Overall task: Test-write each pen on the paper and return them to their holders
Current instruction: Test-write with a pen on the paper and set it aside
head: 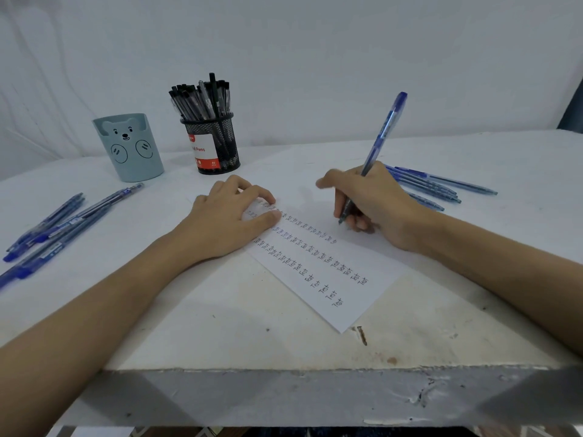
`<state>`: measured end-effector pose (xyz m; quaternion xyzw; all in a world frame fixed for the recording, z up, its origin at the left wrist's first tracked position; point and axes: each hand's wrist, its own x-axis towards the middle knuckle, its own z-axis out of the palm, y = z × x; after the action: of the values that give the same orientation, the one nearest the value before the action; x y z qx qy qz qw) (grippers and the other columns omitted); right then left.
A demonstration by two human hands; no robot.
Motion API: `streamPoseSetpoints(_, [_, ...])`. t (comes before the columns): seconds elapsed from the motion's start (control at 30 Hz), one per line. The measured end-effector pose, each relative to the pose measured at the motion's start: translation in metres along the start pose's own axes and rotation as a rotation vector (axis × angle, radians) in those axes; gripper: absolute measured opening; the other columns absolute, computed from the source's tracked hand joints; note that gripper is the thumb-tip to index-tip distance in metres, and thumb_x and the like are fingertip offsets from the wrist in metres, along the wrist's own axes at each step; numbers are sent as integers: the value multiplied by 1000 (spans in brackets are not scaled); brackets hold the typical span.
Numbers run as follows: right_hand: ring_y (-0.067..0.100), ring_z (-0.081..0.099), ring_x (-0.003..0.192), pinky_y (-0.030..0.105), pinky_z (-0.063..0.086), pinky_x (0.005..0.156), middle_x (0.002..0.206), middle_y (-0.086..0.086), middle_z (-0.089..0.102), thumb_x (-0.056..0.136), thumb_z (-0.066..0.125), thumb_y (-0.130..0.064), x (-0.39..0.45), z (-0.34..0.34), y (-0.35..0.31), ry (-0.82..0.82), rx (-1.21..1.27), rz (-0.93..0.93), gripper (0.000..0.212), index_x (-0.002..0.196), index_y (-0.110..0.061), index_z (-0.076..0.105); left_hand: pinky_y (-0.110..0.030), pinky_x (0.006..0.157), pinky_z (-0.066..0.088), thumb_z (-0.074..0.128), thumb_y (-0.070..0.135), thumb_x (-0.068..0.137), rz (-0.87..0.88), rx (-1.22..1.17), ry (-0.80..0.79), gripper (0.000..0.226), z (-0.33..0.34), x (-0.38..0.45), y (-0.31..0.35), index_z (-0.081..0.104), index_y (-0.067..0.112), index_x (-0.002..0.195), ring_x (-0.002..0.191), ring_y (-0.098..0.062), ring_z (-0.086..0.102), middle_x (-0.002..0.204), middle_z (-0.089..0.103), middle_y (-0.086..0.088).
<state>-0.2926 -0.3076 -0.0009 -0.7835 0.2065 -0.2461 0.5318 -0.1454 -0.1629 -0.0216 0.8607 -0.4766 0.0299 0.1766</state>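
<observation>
My right hand [375, 205] grips a blue pen [383, 130] with its tip down on the white paper [350, 307], just past the end of a row of small "Test" words. On the paper's left edge my left hand [227, 222] lies flat, fingers spread. Several blue pens [53, 228] are scattered on the table at the left, and another bunch of blue pens [441, 186] lies behind my right hand. A light blue bear holder [129, 149] stands at the back left. Beside it a black mesh holder [216, 143] is full of black pens.
The worn white table [252, 335] has its front edge close to me, with a rusty mark near the paper's lower corner. A white wall rises right behind the holders.
</observation>
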Motion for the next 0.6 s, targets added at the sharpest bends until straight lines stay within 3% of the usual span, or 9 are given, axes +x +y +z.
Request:
streamPoseSetpoints(0.07, [14,35,38,19,26,41,43,1,41,87,58,-24,4,-6,-2,26,7,30,42,50,-9,45,-30,91,17,25,86,65,-27,64,10,64,-2,-2,1,48,50,113,108,-3,25,111,34,15])
streamPoseSetpoints(0.17, [12,30,37,21,25,44,44,-1,35,91,56,-23,10,-14,-3,98,-24,69,33,66,-16,35,-31,92,19,17,90,52,-20,60,-14,79,-3,-2,2,45,52,116,106,-3,26,113,35,16])
streamPoseSetpoints(0.27, [12,25,30,17,23,39,35,-3,34,98,44,-29,13,-18,-2,115,21,71,20,88,-13,39,-32,97,25,29,84,62,26,-13,-84,71,-5,-3,5,44,50,122,113,-4,31,122,36,18])
streamPoseSetpoints(0.37, [12,25,27,12,23,35,31,-5,33,101,33,-33,13,-20,-4,126,89,79,24,106,-11,42,-24,101,25,47,60,88,77,-158,-148,45,-8,-7,10,45,41,129,122,0,33,131,38,21])
streamPoseSetpoints(0.43, [12,25,28,13,23,35,32,-5,33,102,32,-32,12,-22,-5,109,119,77,25,105,-11,44,-17,96,22,48,46,93,83,-217,-184,39,-8,-9,11,45,39,131,118,6,31,131,37,26])
streamPoseSetpoints(0.6, [13,23,29,14,22,37,33,-4,33,101,36,-28,11,-20,-3,82,120,53,23,98,-9,48,-16,97,22,49,45,91,75,-267,-181,39,-6,-9,8,45,43,130,121,6,33,135,39,27])
